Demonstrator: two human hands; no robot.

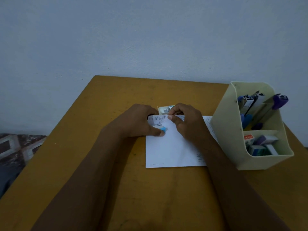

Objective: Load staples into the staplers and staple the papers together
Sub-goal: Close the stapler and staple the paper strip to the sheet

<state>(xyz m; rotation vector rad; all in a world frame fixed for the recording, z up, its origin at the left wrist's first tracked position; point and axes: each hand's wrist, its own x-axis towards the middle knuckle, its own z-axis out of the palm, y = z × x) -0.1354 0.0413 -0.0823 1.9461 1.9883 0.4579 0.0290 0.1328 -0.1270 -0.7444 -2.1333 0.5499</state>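
Observation:
White printed papers [173, 147] lie on the yellow-brown table [116, 100], their far edge folded up and showing printed text. My left hand [138, 122] grips a small light-blue stapler [162, 128] at the papers' far left corner, thumb pressing on its near end. My right hand [185, 120] pinches the folded far edge of the papers beside it. A small open staple box [164, 110] sits just behind my hands, partly hidden by them.
A cream desk organiser [233, 130] stands at the right, touching the papers' right edge. Its back compartment holds several blue and purple staplers [260, 107]; its front one holds staple boxes [260, 145]. A pale wall rises behind the table. Patterned floor shows at left.

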